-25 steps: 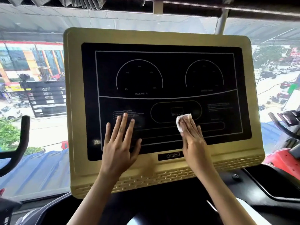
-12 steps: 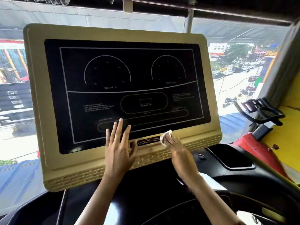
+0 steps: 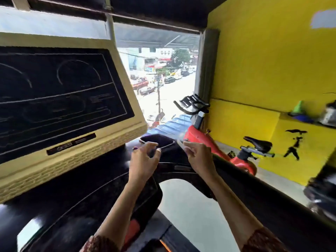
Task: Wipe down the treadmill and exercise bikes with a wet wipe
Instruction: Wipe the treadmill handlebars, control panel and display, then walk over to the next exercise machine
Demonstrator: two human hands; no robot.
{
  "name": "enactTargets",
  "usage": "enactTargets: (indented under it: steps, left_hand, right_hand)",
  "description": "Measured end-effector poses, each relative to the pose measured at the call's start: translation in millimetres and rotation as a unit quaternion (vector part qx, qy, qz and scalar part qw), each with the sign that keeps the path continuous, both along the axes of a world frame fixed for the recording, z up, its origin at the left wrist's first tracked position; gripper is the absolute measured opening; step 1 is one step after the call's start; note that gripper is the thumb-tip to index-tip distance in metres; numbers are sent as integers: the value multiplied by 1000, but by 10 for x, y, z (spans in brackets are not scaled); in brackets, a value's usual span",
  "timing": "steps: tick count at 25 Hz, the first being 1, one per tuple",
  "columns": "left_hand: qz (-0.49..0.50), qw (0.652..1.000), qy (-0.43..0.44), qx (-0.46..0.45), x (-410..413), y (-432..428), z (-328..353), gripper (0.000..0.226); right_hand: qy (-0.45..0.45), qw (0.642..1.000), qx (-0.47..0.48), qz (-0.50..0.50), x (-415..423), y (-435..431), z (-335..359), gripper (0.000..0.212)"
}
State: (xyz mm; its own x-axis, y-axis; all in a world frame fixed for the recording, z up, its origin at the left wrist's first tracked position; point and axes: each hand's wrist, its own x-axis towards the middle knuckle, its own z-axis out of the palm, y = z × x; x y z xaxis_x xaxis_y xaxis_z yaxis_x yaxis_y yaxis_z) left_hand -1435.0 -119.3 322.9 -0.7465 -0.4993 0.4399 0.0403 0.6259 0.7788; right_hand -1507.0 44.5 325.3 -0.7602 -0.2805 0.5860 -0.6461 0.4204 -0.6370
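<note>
You are shifting along the treadmill (image 3: 81, 197), both hands raised over its black deck beside the screen. Your right hand (image 3: 198, 157) curls its fingers and seems to pinch the wet wipe (image 3: 180, 142), a pale blur at the fingertips. Your left hand (image 3: 144, 161) is curled too, around what I cannot tell. Next, probably press the wipe into the recessed tray (image 3: 169, 145), whose contents are too dark to read.

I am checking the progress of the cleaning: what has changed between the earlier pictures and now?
Both hands left the treadmill console screen and moved right and down, to the black tray beside it. The left hand, flat on the screen before, now has curled fingers. The right hand seems still to pinch the wet wipe, now a pale blur. The screen itself is unchanged.
</note>
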Motion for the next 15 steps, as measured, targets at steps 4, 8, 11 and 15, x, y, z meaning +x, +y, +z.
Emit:
enactTargets:
  steps: [4,8,11,15]
  left_hand:
    - [-166,985,-8,57,-164,1333,-8,14]
    - [-333,941,-47,33,-367,2594,-22,15]
    - [-467,881,-82,1,-422,3716,-71,13]
    - [-613,782,-108,-36,-285,5171,-338,15]
  right_hand:
    - [-28,994,12,-104,228,1413,-20,29]
    - [-55,974,6,-218,603,2778,-43,24]
    - [-78,936,12,-342,1059,3866,-105,19]
    - [-130,871,7,-474,1788,5053,-274,23]
